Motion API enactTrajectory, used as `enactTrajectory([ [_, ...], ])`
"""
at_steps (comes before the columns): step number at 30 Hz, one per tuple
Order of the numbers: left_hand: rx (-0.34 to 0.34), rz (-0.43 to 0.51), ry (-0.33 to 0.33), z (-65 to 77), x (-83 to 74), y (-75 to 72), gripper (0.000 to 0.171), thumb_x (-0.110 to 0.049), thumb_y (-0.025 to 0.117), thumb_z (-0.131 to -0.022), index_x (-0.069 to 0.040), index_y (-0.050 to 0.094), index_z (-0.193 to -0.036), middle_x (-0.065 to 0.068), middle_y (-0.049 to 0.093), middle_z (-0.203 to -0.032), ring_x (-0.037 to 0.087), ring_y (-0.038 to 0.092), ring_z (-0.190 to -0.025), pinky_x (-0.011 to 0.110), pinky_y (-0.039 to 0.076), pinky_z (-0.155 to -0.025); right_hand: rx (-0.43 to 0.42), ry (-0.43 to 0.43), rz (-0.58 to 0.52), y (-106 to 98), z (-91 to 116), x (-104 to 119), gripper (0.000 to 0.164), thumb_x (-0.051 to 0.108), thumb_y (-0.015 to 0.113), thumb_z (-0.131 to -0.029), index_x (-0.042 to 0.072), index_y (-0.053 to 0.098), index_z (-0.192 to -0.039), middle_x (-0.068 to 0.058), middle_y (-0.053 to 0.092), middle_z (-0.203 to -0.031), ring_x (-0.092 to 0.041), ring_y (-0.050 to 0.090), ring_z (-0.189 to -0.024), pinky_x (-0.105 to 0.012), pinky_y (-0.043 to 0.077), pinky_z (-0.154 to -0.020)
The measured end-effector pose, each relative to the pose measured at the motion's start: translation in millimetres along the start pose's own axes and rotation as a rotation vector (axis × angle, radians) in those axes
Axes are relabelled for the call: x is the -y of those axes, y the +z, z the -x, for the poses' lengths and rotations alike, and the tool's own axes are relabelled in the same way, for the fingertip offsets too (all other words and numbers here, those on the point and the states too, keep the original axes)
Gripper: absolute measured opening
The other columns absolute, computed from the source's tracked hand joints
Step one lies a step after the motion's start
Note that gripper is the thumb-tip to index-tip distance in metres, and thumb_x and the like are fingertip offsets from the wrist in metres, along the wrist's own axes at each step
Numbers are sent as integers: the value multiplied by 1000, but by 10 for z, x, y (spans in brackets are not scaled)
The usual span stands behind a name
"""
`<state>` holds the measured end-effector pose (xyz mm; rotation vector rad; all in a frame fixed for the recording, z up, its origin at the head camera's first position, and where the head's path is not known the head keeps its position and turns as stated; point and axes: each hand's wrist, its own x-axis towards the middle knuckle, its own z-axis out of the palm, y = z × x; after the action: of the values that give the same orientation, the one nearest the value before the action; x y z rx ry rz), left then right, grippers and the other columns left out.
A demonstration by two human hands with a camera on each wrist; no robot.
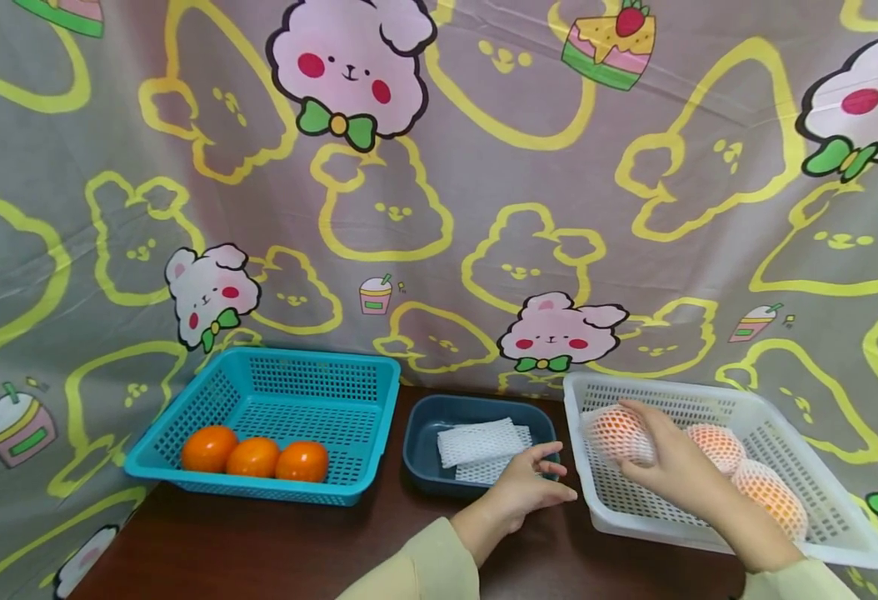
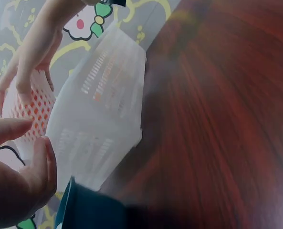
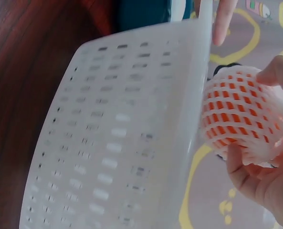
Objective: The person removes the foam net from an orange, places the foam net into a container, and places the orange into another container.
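Observation:
My right hand (image 1: 671,458) grips an orange in a white foam net (image 1: 619,433) above the left part of the white basket (image 1: 611,517). In the right wrist view, thumb and fingers curl round the netted orange (image 3: 239,112), beyond the basket's rim. Two more netted oranges, one farther back (image 1: 715,448) and one nearer (image 1: 770,498), lie in that basket beside my right forearm. My left hand (image 1: 517,492) holds nothing; its fingers are spread and slightly bent over the right edge of the dark blue tray (image 1: 420,471). White foam nets (image 1: 484,442) lie in the tray.
A turquoise basket (image 1: 356,496) stands at the left with three bare oranges (image 1: 253,457) along its near side. The brown wooden table (image 1: 259,550) carries all the containers. Close behind them hangs a grey cartoon-printed curtain (image 1: 439,183).

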<state>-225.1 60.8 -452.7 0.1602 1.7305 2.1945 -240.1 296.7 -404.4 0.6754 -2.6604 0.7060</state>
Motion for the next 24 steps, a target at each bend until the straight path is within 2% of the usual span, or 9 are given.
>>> enactTrajectory([
  [4,15,-61,11,67,-6,-112,69,22,70,-79,0,55,-143,9,63,-106,13,62,-79,31,59,-78,-72,-51,-12,24,8,122,79,15,86,-77,-1,46,-142,-28,56,-136,-50,59,-115,-67,49,-89],
  [6,21,-67,-4,108,2,-170,69,22,70,-79,1,55,-142,11,63,-106,14,63,-78,33,59,-78,-111,-103,11,45,13,178,78,14,87,-74,2,48,-140,-23,58,-136,-45,61,-116,-58,52,-91],
  [9,17,-69,-32,156,22,-272,67,23,69,-79,1,56,-141,13,63,-105,16,64,-76,38,60,-78,-148,-192,13,81,7,254,77,11,87,-71,4,51,-139,-16,54,-140,-38,58,-121,-29,46,-103],
  [10,10,-77,-40,170,24,-311,67,23,69,-79,0,56,-141,14,64,-104,16,64,-76,39,60,-78,-160,-222,24,91,5,281,77,11,87,-70,6,52,-138,-14,53,-141,-36,58,-120,-21,42,-102],
  [11,2,-88,-46,183,25,-352,66,21,70,-79,0,57,-140,14,64,-104,17,65,-76,40,60,-77,-166,-249,21,104,3,306,77,11,87,-69,6,53,-138,-13,52,-141,-35,57,-120,-15,37,-102],
  [13,-8,-117,-47,204,16,-434,64,19,71,-80,-1,58,-139,14,66,-105,17,66,-78,41,60,-78,-171,-283,12,132,-2,360,77,11,87,-69,8,55,-139,-12,51,-142,-32,57,-119,-11,34,-102],
  [16,-7,-168,-49,241,-27,-551,55,12,71,-83,0,60,-136,14,67,-105,17,67,-82,45,59,-82,-164,-298,24,184,-3,445,78,13,87,-69,12,55,-140,-9,51,-140,-28,59,-115,-28,50,-93],
  [19,-7,-207,-40,304,-93,-653,46,6,69,-87,1,62,-132,14,67,-106,20,68,-89,49,57,-87,-137,-301,18,251,2,522,78,15,86,-71,15,54,-141,-8,52,-140,-26,60,-113,-48,56,-82],
  [24,-46,-209,-18,416,-209,-781,47,4,68,-89,1,58,-135,13,65,-107,22,67,-93,50,57,-84,-89,-326,-10,354,22,635,75,18,85,-73,15,54,-141,-5,53,-138,-26,60,-115,-51,56,-84],
])
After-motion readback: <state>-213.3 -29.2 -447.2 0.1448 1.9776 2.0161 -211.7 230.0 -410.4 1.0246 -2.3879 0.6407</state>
